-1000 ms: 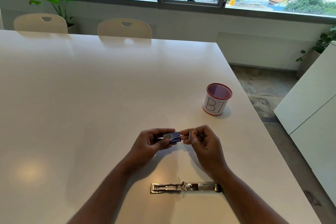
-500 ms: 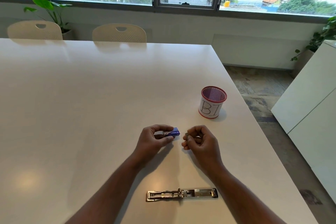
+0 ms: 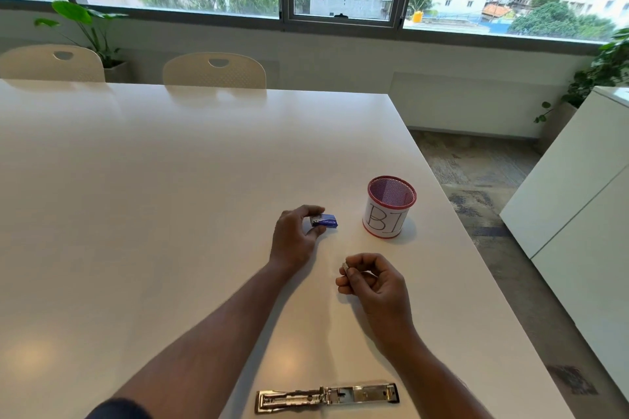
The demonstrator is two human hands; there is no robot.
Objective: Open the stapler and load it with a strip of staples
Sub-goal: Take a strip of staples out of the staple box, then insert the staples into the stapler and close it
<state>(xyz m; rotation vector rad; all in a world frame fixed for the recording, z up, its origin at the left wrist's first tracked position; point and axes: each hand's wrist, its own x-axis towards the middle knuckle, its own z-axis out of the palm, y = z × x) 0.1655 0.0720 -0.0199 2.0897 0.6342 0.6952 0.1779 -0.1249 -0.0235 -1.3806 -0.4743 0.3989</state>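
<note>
A metal stapler (image 3: 326, 398) lies opened out flat on the white table (image 3: 153, 214), close to the near edge, between my forearms. My left hand (image 3: 294, 238) is stretched forward and pinches a small blue staple box (image 3: 326, 220) that rests low on the table. My right hand (image 3: 371, 281) is nearer to me, fingers curled around a short silvery strip of staples (image 3: 346, 267) whose end peeks out by the thumb. The two hands are well apart.
A red mesh pen cup (image 3: 389, 206) with a paper label reading "BI" stands just right of the staple box. The table's right edge runs close past the cup. Two cream chairs (image 3: 214, 70) sit at the far side; a white cabinet (image 3: 578, 201) is to the right.
My left hand has carried the blue box forward and down to the table by the cup. My right hand has drawn back toward me with the staple strip. The hands have separated.
</note>
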